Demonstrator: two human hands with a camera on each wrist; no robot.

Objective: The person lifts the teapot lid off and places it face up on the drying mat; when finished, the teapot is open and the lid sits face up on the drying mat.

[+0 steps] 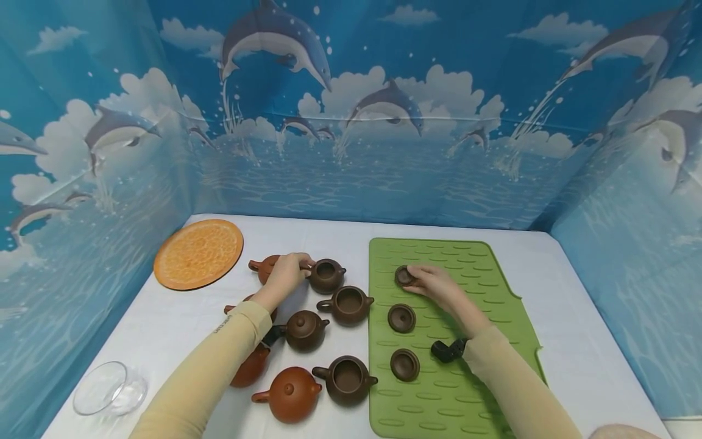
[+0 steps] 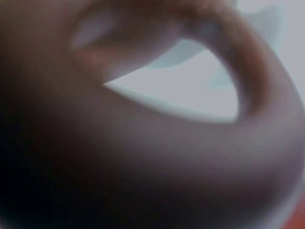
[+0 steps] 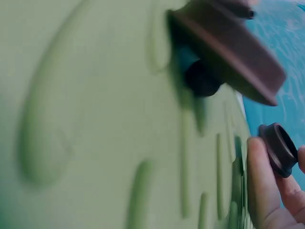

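Well to the left of the left hand and nearer the person, a clear glass cup (image 1: 112, 393) is resting on the white tablecloth (image 1: 323, 231). Just left of that hand, a round orange-slice placemat (image 1: 198, 254) is lying flat. Reddish-brown clay teapots (image 1: 292, 394) are sitting beside and nearer than the hand, some partly hiding behind it and its sleeve. The left hand (image 1: 287, 274) is bending its fingers and thumb together, pinching the handle of a lidless dark brown teapot (image 1: 326, 277). This pot is sitting upright just right of the hand, showing a round belly, an open mouth and a short spout pointing right. Nearer than the hand, a lidded dark brown teapot (image 1: 305, 331) and two more lidless teapots (image 1: 351, 305) are standing. Further right, a green ridged mat (image 1: 501, 305) is lying beneath the right hand. Two dark brown lids (image 1: 402, 318) are resting on it, hollow side up, nearer the person than that hand. The right hand (image 1: 436, 285) is nearly closing, pinching a small round dark brown lid (image 1: 404, 276) by its edge at its left, over the mat's far part.
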